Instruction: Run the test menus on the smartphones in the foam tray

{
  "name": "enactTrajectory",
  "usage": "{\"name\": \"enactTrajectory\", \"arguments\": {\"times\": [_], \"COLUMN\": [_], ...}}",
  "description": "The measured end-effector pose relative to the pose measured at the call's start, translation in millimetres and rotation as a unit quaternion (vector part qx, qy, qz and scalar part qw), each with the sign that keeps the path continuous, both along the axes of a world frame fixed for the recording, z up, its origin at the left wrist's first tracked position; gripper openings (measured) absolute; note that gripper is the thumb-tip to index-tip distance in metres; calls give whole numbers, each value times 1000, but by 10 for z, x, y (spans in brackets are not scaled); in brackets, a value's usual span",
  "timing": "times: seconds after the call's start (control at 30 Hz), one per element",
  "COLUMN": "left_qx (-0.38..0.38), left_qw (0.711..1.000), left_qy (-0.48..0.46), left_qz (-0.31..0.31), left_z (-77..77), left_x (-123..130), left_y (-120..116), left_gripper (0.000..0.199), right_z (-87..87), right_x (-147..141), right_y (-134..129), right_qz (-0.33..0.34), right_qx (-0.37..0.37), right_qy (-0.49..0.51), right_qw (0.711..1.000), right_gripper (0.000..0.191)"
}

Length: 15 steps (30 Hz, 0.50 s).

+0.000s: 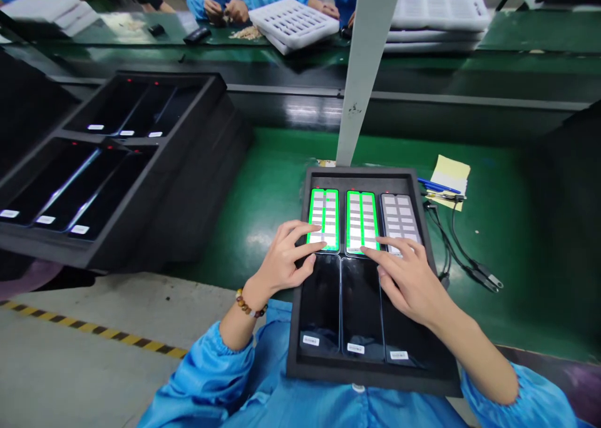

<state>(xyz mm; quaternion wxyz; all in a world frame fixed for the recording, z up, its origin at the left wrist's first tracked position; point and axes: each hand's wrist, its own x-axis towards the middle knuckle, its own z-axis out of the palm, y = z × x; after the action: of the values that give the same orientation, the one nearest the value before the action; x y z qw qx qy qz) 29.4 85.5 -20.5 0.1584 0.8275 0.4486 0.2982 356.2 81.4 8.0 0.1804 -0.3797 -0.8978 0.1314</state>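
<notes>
A black foam tray point(370, 378) rests at the green table's front edge, holding two rows of phones. In the upper row, the left phone point(331, 212) and the middle phone point(361, 218) show green and white grids; the right phone point(399, 218) shows a grey and white grid. Dark screens with white labels fill the lower row. My left hand point(291, 256) has its fingers spread, fingertips on the left phone's screen. My right hand point(408, 278) reaches from the right with fingers apart, its index fingertip at the bottom of the middle phone's screen. Neither hand grips anything.
Stacked black trays of dark phones point(188, 165) stand at left. A grey post point(359, 102) rises behind the tray. Cables point(462, 259), a blue pen point(439, 186) and yellow paper point(451, 171) lie right. Across the bench are white trays point(300, 24) and other people's hands.
</notes>
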Motion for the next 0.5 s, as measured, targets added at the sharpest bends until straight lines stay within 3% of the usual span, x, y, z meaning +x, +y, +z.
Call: {"name": "enactTrajectory", "arguments": {"times": [0.17, 0.4, 0.5], "left_qx": [-27, -50, -54], "left_qw": [997, 987, 984], "left_qy": [55, 125, 133], "left_qz": [36, 83, 104], "left_z": [60, 73, 42], "left_x": [45, 197, 245], "left_y": [154, 766, 935], "left_gripper": [38, 44, 44], "right_z": [15, -41, -69], "right_x": [-62, -180, -190], "right_y": [221, 1000, 1182], "right_qz": [-37, -64, -68], "right_qx": [-39, -64, -58], "right_qy": [-15, -51, -50], "right_qw": [998, 995, 995], "right_gripper": [53, 49, 50]}}
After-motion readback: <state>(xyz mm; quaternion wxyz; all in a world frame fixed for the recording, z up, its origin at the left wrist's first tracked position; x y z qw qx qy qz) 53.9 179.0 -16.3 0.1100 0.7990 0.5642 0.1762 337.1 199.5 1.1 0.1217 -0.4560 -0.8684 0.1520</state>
